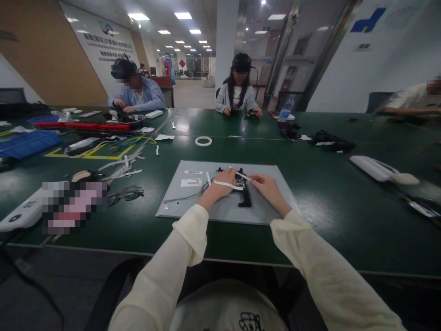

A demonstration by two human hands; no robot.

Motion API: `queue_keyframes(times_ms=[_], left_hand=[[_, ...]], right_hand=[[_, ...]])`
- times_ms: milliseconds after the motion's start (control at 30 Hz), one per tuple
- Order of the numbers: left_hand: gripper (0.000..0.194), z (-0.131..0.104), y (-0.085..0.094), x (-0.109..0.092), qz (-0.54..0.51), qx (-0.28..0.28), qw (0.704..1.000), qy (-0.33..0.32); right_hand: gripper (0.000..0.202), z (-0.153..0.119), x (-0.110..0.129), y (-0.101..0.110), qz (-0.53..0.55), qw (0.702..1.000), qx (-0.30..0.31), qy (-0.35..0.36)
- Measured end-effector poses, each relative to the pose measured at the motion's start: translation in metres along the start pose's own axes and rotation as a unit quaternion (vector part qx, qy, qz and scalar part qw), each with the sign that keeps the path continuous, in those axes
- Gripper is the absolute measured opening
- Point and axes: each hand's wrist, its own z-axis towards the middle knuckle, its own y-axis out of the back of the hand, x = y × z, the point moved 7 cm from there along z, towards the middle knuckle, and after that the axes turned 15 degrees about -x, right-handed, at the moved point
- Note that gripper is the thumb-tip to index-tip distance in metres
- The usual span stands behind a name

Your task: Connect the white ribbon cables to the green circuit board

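My right hand is closed, with its fingertips pinching the end of a narrow white strip that looks like tape. The strip slants up and left towards my left hand, whose curled fingers are over a black bracket-like part; what they grip is hidden. Across the back of my left hand runs another white strip. The black part lies on a light grey panel. A grey cable trails left from it, past a white label on the panel.
Beyond the panel lies a white tape roll. Glasses, tangled strips and a white device are to the left. A white case is on the right. Other people sit across the green table.
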Motion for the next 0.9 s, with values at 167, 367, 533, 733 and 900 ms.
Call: queue_keyframes(times_ms=[167, 367, 533, 733, 900], left_hand=[[0.047, 0.001, 0.000, 0.002, -0.005, -0.010, 1.000, 0.004], [0.047, 0.001, -0.001, 0.003, 0.000, -0.022, 1.000, 0.010], [0.049, 0.001, -0.001, 0.004, -0.017, -0.020, 1.000, 0.016], [0.058, 0.002, 0.002, 0.006, -0.042, -0.025, 0.998, 0.049], [0.065, 0.002, 0.002, 0.009, -0.038, -0.024, 0.996, 0.079]], right_hand=[[0.034, -0.001, -0.009, -0.004, 0.130, 0.983, -0.002, -0.131], [0.036, -0.002, -0.014, -0.003, 0.187, 0.965, -0.014, -0.185], [0.038, 0.000, -0.012, -0.003, 0.183, 0.967, -0.021, -0.177], [0.038, 0.008, -0.001, 0.007, 0.223, 0.963, -0.092, -0.122], [0.040, -0.001, -0.008, -0.001, 0.147, 0.973, -0.039, -0.174]])
